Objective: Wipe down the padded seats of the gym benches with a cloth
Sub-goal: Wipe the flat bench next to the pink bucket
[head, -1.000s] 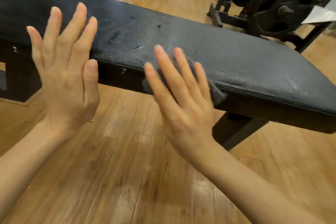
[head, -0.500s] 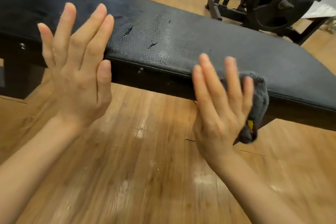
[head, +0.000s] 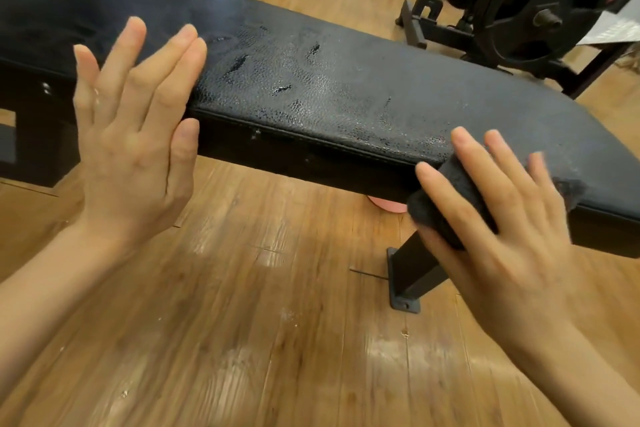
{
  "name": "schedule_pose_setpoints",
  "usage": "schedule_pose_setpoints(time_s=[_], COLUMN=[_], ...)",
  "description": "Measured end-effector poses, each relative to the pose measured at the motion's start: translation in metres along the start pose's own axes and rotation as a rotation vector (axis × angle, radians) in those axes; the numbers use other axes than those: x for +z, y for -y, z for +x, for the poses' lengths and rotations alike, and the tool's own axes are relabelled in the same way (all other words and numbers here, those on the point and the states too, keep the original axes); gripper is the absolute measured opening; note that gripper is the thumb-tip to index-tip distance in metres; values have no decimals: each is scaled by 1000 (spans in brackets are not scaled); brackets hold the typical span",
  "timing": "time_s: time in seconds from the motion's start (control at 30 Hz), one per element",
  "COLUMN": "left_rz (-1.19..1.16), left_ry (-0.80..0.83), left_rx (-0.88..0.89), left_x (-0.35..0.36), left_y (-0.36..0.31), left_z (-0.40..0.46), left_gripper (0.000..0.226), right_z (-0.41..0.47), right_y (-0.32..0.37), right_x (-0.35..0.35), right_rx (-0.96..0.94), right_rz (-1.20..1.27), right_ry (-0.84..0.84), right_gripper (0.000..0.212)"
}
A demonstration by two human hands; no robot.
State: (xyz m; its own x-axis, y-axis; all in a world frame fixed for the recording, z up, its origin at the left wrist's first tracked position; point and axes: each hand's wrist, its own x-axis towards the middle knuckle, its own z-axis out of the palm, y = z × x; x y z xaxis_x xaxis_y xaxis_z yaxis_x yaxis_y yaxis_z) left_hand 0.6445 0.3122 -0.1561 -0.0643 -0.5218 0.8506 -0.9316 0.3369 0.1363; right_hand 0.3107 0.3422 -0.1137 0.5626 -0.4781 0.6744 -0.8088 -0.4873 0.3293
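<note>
The right hand point(head: 498, 229) lies with fingers straight and spread, pressing a dark cloth point(head: 446, 198) against the front edge of the bench seat point(head: 346, 94). The left hand point(head: 135, 135) is held up with flat, nearly straight fingers and holds nothing; it hangs in front of the seat's near edge, and whether it touches the padding cannot be told.

Compared with half a second ago, the right hand and cloth have slid further right along the seat's edge, and the cloth, which then hung bunched beside the little finger, now sits mostly under the palm and fingers, wrapped over the corner of the padding. The left hand has kept its raised, open pose, at much the same spot along the bench.

The seat is long, black and padded, with a pebbled cover that shows wet, shiny streaks and patches across its middle. A black metal leg point(head: 412, 270) with a bolted foot plate stands under it by the right hand, and something pink point(head: 384, 204) peeks out below the seat's underside. The floor point(head: 242, 322) is glossy wooden planks with pale scuffs. Behind the bench, at the upper right, stands a rack with black weight plates point(head: 533, 7), and more dark frames stand along the top edge.
</note>
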Motion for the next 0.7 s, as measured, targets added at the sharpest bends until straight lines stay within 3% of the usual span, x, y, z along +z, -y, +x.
schedule_pose_setpoints(time_s=[0.1, 0.23, 0.33, 0.5, 0.7], left_rz=[-13, 10, 35, 86, 167], left_ry=[17, 16, 15, 110, 148], left_rx=[-23, -47, -39, 10, -176], left_x=[-3, -6, -10, -25, -48], left_y=[-4, -11, -13, -3, 20], left_z=[1, 1, 4, 2, -4], left_gripper=[51, 50, 50, 51, 53], right_z=[-4, 2, 14, 4, 8], right_y=[-16, 5, 22, 1, 3], right_x=[-21, -27, 1, 21, 34], right_rx=[-5, 30, 0, -126, -174], right_rz=[166, 305, 271, 99, 258], right_ry=[48, -107, -201, -141, -198], right_gripper=[45, 32, 26, 48, 40])
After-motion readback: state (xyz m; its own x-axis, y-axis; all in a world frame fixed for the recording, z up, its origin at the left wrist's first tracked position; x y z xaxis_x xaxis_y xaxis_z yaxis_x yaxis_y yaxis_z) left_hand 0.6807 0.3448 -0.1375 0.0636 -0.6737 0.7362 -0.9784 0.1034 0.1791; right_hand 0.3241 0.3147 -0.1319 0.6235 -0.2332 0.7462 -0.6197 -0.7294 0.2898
